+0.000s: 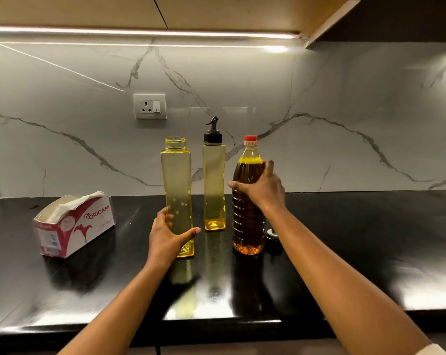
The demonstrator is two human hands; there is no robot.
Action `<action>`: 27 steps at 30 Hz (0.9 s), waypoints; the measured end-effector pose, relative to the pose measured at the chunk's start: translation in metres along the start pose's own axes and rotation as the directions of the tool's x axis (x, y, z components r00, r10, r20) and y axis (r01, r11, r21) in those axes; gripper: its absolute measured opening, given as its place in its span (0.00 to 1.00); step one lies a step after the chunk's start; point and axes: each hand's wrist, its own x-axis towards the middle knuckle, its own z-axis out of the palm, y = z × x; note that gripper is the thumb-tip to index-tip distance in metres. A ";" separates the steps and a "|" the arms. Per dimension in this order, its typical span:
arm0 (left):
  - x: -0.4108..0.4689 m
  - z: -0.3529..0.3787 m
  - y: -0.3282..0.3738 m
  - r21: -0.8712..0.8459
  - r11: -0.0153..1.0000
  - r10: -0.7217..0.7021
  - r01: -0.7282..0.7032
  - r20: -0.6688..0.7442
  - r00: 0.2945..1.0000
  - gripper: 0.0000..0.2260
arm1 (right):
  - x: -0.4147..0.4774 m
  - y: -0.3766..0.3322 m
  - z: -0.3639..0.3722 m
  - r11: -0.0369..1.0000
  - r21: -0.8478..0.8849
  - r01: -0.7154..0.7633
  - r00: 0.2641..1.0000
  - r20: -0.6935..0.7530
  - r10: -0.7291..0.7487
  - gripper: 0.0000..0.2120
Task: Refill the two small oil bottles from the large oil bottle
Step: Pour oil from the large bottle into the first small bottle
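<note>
Three bottles stand on the black countertop point(344, 239). The left small square yellow bottle point(176, 175) has no cap and looks nearly empty; my left hand point(167, 235) grips its lower part. Behind and to the right stands the second small yellow bottle point(214, 185), topped by a black pourer cap, with a little oil at its bottom. The large oil bottle point(247, 221), red-capped and full of amber oil, stands at the right; my right hand point(261, 188) grips its upper body.
A small black cap point(271, 233) lies on the counter just right of the large bottle. A red and white tissue box point(74, 225) sits at the left. A marble backsplash with a wall socket point(149, 106) rises behind.
</note>
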 end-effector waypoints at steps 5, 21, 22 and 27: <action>-0.013 -0.005 0.009 -0.053 0.998 -0.018 0.020 0.034 0.999 0.54 | -0.013 -0.007 -0.009 0.999 -0.043 -0.008 1.000 0.024 0.009 0.45; -0.027 0.084 0.117 -0.268 0.952 0.193 -0.150 0.142 0.971 0.47 | 0.074 -0.073 -0.084 0.845 -0.413 0.340 0.940 0.164 -0.298 0.27; -0.023 0.090 0.118 -0.295 0.948 0.171 -0.123 0.145 0.974 0.47 | 0.078 -0.078 -0.083 0.829 -0.441 0.345 0.938 0.183 -0.293 0.28; -0.019 0.102 0.115 -0.339 0.933 0.159 -0.119 0.094 0.983 0.42 | 0.082 -0.095 -0.084 0.749 -0.543 0.379 0.923 0.274 -0.269 0.23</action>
